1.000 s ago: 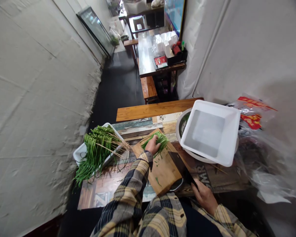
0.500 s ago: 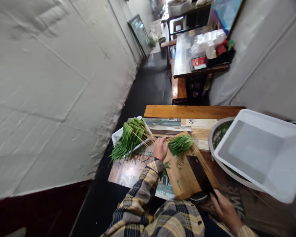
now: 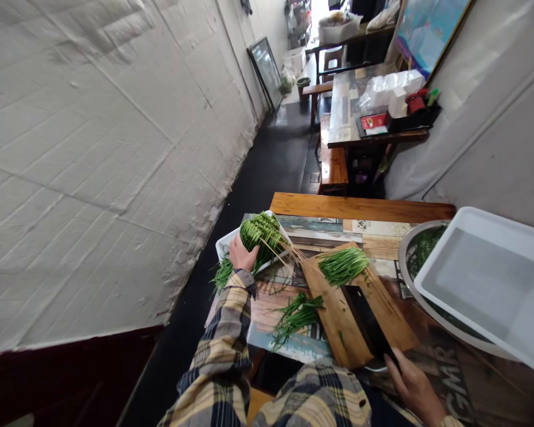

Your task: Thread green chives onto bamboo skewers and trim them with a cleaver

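My left hand (image 3: 241,255) rests on the heap of skewered green chives (image 3: 260,236) in a white tray (image 3: 225,244) at the table's left edge, fingers curled over the greens. My right hand (image 3: 413,386) grips the handle of a dark cleaver (image 3: 367,323) that lies flat on the wooden cutting board (image 3: 338,323). A trimmed bunch of chives (image 3: 343,265) lies on the board's far end. Loose chive trimmings (image 3: 294,316) lie on the table just left of the board.
A white square tub (image 3: 489,283) sits on a metal basin (image 3: 410,252) with greens at the right. A wooden bench (image 3: 360,209) runs along the table's far edge. Beyond are another table (image 3: 360,115) with boxes, a white brick wall to the left and a dark floor aisle.
My left hand left the chives on the board and moved left onto the skewered heap in the tray. Trimmings now lie left of the board. The view swung rightward.
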Motion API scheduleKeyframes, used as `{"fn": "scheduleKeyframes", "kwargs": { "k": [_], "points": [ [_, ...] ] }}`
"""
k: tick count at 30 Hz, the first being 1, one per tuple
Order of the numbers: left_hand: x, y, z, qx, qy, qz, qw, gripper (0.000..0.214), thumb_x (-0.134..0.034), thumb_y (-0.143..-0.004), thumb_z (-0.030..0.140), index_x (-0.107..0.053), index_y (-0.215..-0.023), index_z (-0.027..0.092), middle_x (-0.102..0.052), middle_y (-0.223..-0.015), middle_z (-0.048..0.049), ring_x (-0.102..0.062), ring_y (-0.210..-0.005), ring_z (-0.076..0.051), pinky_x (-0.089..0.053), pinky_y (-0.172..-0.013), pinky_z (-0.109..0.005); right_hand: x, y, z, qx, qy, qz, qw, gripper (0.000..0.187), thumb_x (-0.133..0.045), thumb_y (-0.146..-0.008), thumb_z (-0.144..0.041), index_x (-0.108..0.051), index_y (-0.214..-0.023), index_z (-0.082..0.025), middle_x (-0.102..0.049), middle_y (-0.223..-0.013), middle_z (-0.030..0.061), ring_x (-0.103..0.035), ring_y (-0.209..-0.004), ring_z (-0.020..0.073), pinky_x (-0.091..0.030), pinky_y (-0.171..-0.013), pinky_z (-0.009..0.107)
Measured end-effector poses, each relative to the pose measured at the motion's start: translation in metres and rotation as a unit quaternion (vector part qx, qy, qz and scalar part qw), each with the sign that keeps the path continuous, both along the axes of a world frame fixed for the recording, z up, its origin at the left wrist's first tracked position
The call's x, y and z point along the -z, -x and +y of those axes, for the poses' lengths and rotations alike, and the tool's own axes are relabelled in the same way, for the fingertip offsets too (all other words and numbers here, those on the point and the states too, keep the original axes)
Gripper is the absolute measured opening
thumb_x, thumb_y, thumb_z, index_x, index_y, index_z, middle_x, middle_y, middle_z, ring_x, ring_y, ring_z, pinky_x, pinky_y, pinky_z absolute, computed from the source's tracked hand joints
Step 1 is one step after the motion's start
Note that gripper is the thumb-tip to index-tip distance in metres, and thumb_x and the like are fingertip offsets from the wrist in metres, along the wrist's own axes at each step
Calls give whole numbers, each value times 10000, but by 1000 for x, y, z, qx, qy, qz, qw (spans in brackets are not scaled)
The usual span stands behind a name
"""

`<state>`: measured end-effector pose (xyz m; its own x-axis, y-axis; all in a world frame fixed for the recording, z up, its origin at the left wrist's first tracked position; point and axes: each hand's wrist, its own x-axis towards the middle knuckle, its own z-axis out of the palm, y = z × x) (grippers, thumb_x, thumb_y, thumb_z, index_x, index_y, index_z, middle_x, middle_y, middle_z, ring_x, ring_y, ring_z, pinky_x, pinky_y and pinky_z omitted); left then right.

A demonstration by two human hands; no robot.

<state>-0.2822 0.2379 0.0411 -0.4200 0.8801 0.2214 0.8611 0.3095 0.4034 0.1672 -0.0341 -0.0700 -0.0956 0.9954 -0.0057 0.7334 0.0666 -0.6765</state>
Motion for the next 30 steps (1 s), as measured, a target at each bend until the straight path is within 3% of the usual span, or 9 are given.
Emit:
{"fn": "scheduleKeyframes", "kwargs": {
  "k": [3, 7, 11, 15, 19, 24, 27, 30],
  "points": [
    [6, 16, 20, 52, 45, 14, 998, 915, -754, -597, 405, -326, -1360, 139, -337, -1459, -189, -326, -1342, -340, -288, -1097, -450, -11, 15, -1, 21, -1, -9, 1000, 455, -339, -902, -534, -678, -921, -232, -743, -951, 112, -712, -880, 243, -588, -730, 295],
    [16, 22, 34, 87, 33, -9, 996, 861, -755, -586, 398, -372, -1314, 145, -334, -1469, -182, -314, -1359, -341, -280, -1113, -462, -23, 32, -3, 34, 5, -7, 999, 452, -337, -918, -511, -662, -984, -204, -742, -953, 112, -715, -858, 234, -580, -697, 278],
    [18, 22, 30, 94, -33, -44, 994, 757, -737, -597, 324, -404, -1251, 141, -392, -1424, -185, -357, -1338, -324, -295, -1114, -453, -17, 38, -9, 33, 1, -23, 999, 443, -332, -930, -482, -667, -1007, -203, -733, -1004, 119, -703, -915, 240, -573, -738, 287],
    [10, 27, 14, 88, -99, -95, 987, 688, -726, -615, 306, -423, -1213, 148, -450, -1363, -174, -413, -1297, -296, -316, -1102, -441, -7, 36, -12, 4, -6, -33, 999, 430, -327, -935, -450, -679, -975, -208, -728, -1023, 123, -698, -939, 242, -570, -761, 288],
    [-10, 34, -9, 71, -139, -152, 976, 633, -706, -653, 365, -446, -1192, 159, -566, -1150, -111, -564, -1079, -236, -449, -970, -410, -9, 37, -6, 19, -20, -27, 999, 415, -342, -934, -448, -654, -1000, -183, -729, -994, 141, -706, -897, 246, -564, -746, 293],
    [-57, 20, -36, 111, -155, -82, 978, 696, -706, -675, 407, -425, -1268, 176, -552, -1120, -87, -578, -983, -213, -487, -901, -396, -22, 32, 4, 25, 23, 3, 999, 372, -315, -950, -395, -604, -997, -165, -718, -840, 118, -700, -744, 219, -539, -673, 294],
    [-88, -14, -49, 170, -98, -37, 980, 714, -698, -684, 445, -422, -1285, 174, -549, -1124, -102, -581, -964, -244, -507, -862, -427, -22, 19, 3, 41, 43, 10, 998, 342, -315, -950, -374, -593, -961, -174, -701, -786, 100, -685, -709, 213, -522, -653, 292],
    [-100, -70, -60, 262, -33, -15, 964, 696, -669, -716, 460, -407, -1287, 160, -545, -1149, -126, -560, -1047, -285, -481, -911, -464, -19, 1, -6, 55, 51, 15, 997, 313, -329, -947, -352, -590, -962, -180, -700, -789, 93, -684, -718, 212, -513, -661, 291]
  ]
}}
